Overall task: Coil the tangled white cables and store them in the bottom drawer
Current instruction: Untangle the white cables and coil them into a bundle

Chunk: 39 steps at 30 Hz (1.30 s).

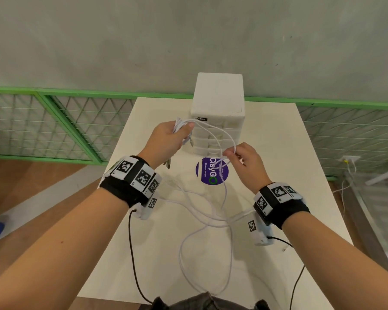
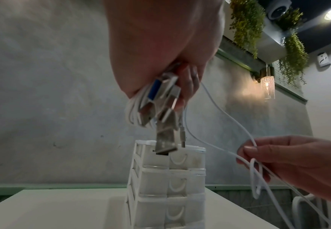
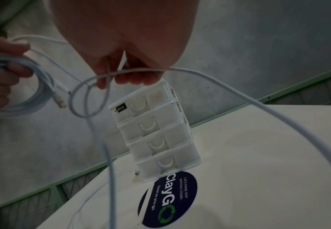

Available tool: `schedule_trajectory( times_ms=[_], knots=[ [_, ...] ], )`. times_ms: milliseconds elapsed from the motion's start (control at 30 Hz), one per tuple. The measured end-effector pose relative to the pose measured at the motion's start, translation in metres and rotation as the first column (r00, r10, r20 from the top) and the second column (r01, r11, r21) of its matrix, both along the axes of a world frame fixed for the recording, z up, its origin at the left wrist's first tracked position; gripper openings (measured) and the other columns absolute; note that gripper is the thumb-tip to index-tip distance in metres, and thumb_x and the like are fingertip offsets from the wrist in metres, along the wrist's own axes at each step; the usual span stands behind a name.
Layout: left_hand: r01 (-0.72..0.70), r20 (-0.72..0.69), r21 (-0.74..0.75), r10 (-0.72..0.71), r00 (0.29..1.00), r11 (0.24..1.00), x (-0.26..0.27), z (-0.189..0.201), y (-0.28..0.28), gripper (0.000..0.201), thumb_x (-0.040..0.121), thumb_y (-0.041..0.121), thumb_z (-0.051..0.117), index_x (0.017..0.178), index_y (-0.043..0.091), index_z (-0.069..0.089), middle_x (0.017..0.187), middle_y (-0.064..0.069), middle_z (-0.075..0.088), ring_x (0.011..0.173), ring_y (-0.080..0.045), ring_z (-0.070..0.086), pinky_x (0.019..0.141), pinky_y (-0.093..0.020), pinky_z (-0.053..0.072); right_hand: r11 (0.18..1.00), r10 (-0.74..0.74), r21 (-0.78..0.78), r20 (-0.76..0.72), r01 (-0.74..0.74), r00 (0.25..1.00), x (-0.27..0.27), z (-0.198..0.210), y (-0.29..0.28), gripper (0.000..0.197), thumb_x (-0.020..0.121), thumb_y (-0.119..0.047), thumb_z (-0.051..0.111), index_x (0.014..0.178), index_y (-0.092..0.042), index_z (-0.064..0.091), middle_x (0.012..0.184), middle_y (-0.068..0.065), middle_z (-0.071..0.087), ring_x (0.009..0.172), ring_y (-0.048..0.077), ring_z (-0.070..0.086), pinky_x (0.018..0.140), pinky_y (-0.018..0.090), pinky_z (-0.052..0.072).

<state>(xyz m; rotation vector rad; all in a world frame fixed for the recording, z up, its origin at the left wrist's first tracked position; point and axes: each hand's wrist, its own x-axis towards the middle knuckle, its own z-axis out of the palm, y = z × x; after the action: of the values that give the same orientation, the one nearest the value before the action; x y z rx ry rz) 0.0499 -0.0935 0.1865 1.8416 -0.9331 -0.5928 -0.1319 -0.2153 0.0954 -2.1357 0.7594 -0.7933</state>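
Nearest, my right hand point(image 1: 246, 162) pinches a loop of the white cables point(image 1: 211, 222) above the worktop point(image 1: 300, 175); my left hand point(image 1: 168, 137) grips a coiled bundle. Beyond stands the drawer unit point(image 1: 218, 101), bottom drawer hidden behind cables.

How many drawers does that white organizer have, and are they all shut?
4, stacked in the white drawer unit at the table's far edge: top, second, third, bottom. All look shut; none seems hidden.
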Motion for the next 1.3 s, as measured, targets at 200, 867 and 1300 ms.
schedule_trajectory(
  times_ms=[200, 867, 1300],
  knots=[
    [-0.017, 0.065, 0.101, 0.010, 0.998, 0.995, 0.011, 0.000, 0.009, 0.036, 0.091, 0.039, 0.055, 0.072, 0.010, 0.050, 0.058, -0.003, 0.043, 0.050, -0.015, 0.038, 0.049, -0.025, 0.032, 0.867, -0.365, -0.388, -0.066, 0.313, 0.929, -0.014, -0.001, -0.012, 0.017, 0.073, -0.031, 0.073, 0.082, -0.018, 0.067, 0.088, 0.008, 0.055, 0.090, 0.027, 0.049, 0.079, 0.022, 0.024],
    [-0.013, -0.076, 0.041, 0.016, 0.997, 0.999, 0.018, 0.019, -0.002, 0.050, 0.092, 0.053, 0.045, 0.060, 0.014, 0.051, 0.047, -0.001, 0.039, 0.039, -0.015, 0.032, 0.045, -0.024, 0.029, 0.991, 0.125, 0.059, -0.152, -0.117, 0.981, 0.002, 0.007, 0.020, 0.030, 0.083, 0.003, 0.051, 0.094, -0.018, 0.070, 0.082, -0.005, 0.066, 0.075, 0.008, 0.059, 0.070, 0.018, 0.046],
    [-0.163, -0.096, 0.060, 0.169, 0.981, 0.985, 0.034, 0.006, 0.008, 0.054, 0.089, 0.051, 0.051, 0.045, 0.019, 0.044, 0.033, 0.004, 0.037, 0.031, -0.015, 0.030, 0.046, -0.025, 0.027, 0.942, 0.103, 0.333, -0.187, -0.036, 0.977, -0.022, -0.010, 0.019, 0.046, 0.076, -0.025, 0.029, 0.105, -0.023, 0.065, 0.123, -0.005, 0.061, 0.123, 0.008, 0.045, 0.118, 0.043, 0.000]
  ],
)
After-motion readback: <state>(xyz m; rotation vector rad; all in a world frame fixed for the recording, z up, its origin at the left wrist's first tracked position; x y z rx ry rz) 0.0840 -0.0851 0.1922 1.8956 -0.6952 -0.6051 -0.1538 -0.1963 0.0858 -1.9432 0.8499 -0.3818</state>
